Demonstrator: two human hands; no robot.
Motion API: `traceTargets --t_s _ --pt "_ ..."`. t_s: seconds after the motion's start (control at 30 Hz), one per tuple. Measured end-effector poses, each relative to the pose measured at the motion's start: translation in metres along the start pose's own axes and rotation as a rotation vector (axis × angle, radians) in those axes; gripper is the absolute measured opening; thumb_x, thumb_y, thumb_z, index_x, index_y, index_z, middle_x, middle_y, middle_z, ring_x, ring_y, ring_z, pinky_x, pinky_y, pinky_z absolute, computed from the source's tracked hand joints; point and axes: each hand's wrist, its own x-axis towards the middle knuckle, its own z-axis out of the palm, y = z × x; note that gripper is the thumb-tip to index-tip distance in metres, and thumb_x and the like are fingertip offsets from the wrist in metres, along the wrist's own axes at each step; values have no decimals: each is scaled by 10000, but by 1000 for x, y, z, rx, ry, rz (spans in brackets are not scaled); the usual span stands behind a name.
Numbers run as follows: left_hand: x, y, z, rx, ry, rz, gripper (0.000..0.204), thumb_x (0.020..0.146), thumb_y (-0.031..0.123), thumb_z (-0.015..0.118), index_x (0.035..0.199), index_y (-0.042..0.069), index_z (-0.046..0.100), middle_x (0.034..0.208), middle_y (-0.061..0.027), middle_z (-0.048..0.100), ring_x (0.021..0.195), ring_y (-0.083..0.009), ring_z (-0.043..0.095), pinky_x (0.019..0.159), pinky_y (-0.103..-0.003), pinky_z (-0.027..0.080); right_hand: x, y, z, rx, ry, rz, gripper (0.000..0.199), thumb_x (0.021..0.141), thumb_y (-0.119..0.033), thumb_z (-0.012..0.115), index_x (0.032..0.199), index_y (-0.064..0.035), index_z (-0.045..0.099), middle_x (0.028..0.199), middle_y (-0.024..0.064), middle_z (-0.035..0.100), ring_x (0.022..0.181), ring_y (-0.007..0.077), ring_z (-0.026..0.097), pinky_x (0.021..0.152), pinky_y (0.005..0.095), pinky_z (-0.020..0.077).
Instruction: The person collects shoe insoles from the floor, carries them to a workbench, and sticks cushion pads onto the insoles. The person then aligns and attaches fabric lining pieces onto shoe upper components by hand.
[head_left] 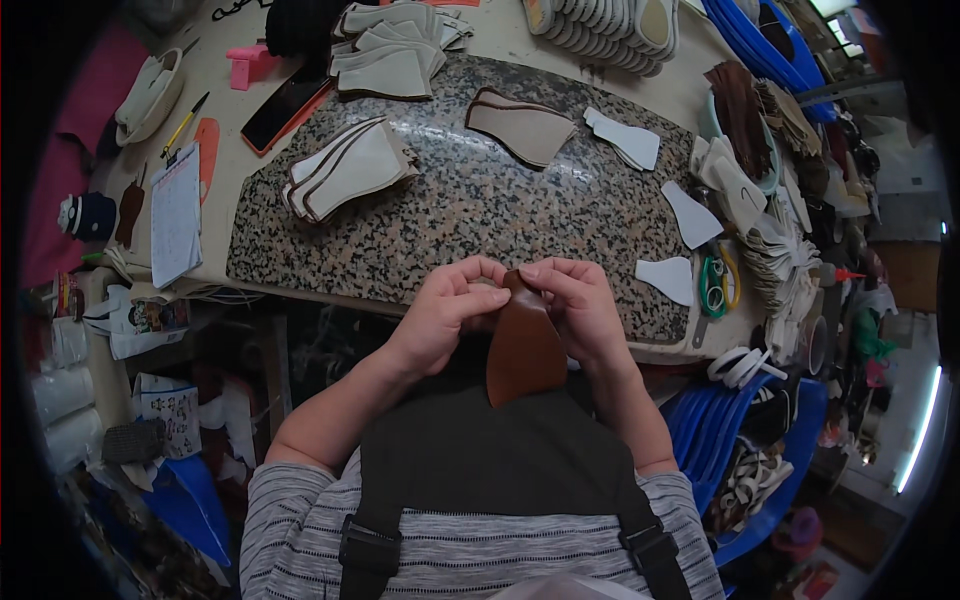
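A brown leather piece [528, 350], narrow at the top and flaring wide below, hangs in front of my dark apron. My left hand [450, 305] pinches its narrow upper end from the left, thumb and fingertips pressed together. From the other side my right hand [580, 300] grips the same end, its fingertips close to those of the left. Beyond my hands lies a speckled granite slab [470, 230]. On it are a fanned stack of pale pieces with dark brown edges [350, 170], another brown-edged stack [520, 127] and white cut pieces [690, 215].
Green-handled scissors [712, 285] lie by the slab's right edge, near heaped pale pieces [780, 255]. At the left are a clipboard [177, 215] and a phone [287, 110]. Stacked pale pieces [390, 55] and insole-shaped pieces [610, 30] stand at the back. Blue chairs [700, 420] are at lower right.
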Motion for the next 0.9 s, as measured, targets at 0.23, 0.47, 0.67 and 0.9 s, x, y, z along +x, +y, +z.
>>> traceTargets --t_s 0.23,0.47,0.67,0.9 --pt "0 10 -1 -20 155 5 147 969 92 635 1104 36 622 1012 -48 710 921 -109 686 824 -272 557 -8 -19 4 -161 -20 18 221 904 -174 769 1029 -8 695 847 -11 682 722 22 587 634 175 451" --pt "-10 88 -15 686 -40 660 134 833 -60 694 945 6 727 1085 -147 748 1133 -276 674 1057 -436 467 28 -57 6 -719 47 -456 306 862 -140 799 1110 -15 670 932 45 703 831 140 671 777 277 545" --pt "-24 144 -69 1320 128 788 300 687 -165 648 845 65 759 1231 -84 722 1355 -331 527 1097 -434 441 127 -75 -11 -1326 332 -1139 374 812 -160 789 1155 -56 681 1136 112 668 1071 334 588 950 400 499" --pt "-44 147 -119 1410 357 717 341 781 -161 548 912 57 776 1383 -114 627 1365 -309 515 1113 -392 423 142 -87 -21 -1394 317 -940 392 762 -138 823 1133 -97 703 1159 105 627 1122 335 549 989 411 472"
